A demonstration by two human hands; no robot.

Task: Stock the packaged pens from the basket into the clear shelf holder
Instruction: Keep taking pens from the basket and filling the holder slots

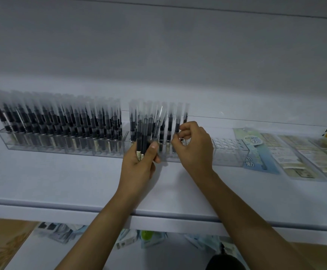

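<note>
You are looking down at a white shelf [61,178] that runs across the middle of the frame. A long clear shelf holder [65,147] sits on it, from the left edge to right of centre. Its left part is packed with upright packaged pens [61,117]; at centre a second cluster is partly filled, and the holes at the holder's right end [228,144] are empty.

Your left hand [141,162], just left of centre, is wrapped around a small bundle of pens [145,133] held upright in front of the holder. Your right hand [193,145], just right of centre, pinches one pen [177,121] between its fingertips, lowering it into a hole.

Most of the stocking looks done; the bundle and the empty holes remain. The basket is not in view. Flat packets [287,156] lie at the right.
</note>
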